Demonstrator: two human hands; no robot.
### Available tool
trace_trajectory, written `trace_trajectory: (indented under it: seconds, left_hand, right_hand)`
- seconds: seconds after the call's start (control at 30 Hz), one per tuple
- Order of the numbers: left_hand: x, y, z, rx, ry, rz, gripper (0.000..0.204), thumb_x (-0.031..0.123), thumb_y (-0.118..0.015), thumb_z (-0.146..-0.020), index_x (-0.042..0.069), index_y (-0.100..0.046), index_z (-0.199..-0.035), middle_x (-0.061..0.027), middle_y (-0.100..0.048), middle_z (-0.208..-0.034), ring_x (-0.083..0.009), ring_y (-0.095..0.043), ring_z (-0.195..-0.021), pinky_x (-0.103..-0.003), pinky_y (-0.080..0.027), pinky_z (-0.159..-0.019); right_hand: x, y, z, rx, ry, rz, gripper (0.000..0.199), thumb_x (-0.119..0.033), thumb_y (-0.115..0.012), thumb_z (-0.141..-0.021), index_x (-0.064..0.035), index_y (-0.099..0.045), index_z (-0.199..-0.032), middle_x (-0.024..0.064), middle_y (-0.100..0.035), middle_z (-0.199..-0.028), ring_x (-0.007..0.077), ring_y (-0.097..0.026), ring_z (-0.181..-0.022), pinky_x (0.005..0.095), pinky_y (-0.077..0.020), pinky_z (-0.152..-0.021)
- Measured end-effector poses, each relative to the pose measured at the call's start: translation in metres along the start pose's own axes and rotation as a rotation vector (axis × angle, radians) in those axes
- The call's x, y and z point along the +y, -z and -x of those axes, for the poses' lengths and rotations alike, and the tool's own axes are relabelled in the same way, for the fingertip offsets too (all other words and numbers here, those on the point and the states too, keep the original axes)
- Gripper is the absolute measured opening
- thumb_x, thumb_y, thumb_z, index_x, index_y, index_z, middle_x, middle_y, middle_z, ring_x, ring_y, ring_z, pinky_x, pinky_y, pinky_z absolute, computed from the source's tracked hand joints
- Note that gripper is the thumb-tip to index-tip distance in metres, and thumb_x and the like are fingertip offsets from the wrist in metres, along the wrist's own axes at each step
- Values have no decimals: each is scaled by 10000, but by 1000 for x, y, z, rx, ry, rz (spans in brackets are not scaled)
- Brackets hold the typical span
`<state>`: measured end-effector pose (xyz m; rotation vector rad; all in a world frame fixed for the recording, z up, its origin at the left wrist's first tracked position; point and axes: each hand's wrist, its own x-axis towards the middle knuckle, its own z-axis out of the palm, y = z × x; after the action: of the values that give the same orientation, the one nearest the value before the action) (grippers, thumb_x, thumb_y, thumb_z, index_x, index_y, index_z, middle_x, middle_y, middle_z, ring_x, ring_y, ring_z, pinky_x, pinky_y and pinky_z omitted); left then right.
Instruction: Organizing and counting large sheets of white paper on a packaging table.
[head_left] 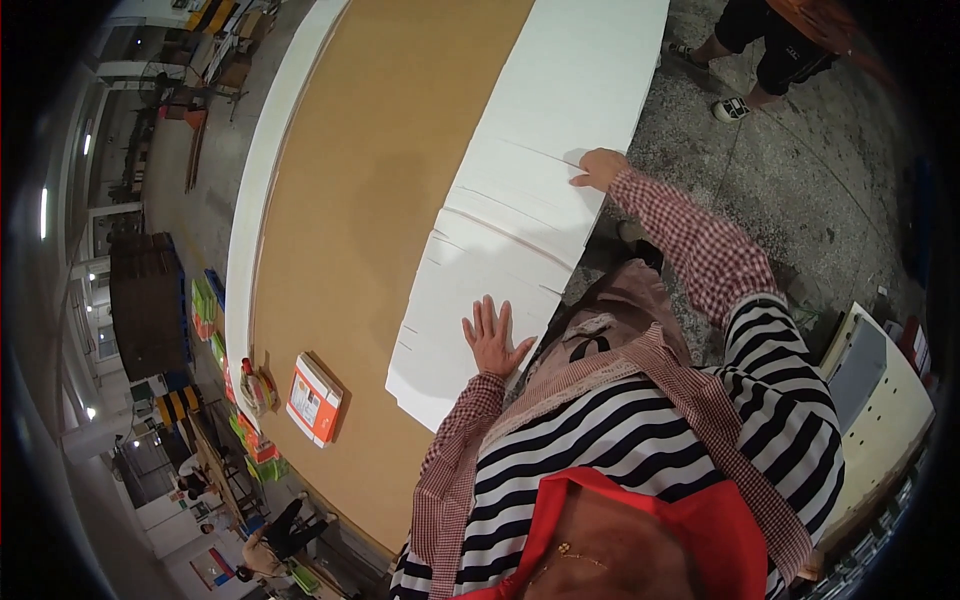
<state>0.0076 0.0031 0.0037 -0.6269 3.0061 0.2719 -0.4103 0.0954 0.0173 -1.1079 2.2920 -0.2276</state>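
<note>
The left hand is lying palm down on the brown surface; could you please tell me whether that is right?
Not quite: the head view shows the left hand lying palm down on the white panel, not on the brown surface.

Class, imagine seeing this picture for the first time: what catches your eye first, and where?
The long white slotted board, running up the middle, with the left hand spread on its lower part and the right hand at its right edge. Then the orange-and-white package, lower left on the brown surface.
</note>
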Motion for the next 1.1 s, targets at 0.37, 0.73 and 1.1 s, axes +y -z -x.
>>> trace_trajectory:
  seconds: [0.37, 0.73, 1.1]
  left_hand:
    - [2, 0, -3, 6, 6, 21, 870, 716, -499, -797, 210, -306, -1477, -132, -128, -1571, -323, -73, -1452, -554, 12, -1129]
    - [1, -4, -1, -10, 4, -16, 879, 725, -468, -804, 179, -313, -1474, -151, -149, -1562, -342, -96, -1445, -559, -13, -1125]
    - [1, 0, -2, 1, 17, -4, 862, 727, -457, -810, 182, -332, -1466, -144, -153, -1563, -328, -96, -1447, -554, -7, -1129]
  right_hand:
    - [36, -24, -19, 62, 56, -215, 358, -340, -618, -873, -19, -631, -715, 121, -571, -605, 224, -571, -595, 363, -463, -610]
    - [25, -30, -12, 192, 21, -82, 302, -348, -600, -875, -56, -675, -856, 122, -660, -792, 270, -650, -803, 406, -503, -739]
    - [10, -21, 15, 301, -85, -411, 214, -257, -724, -748, -67, -651, -818, 115, -653, -800, 289, -641, -805, 387, -507, -734]
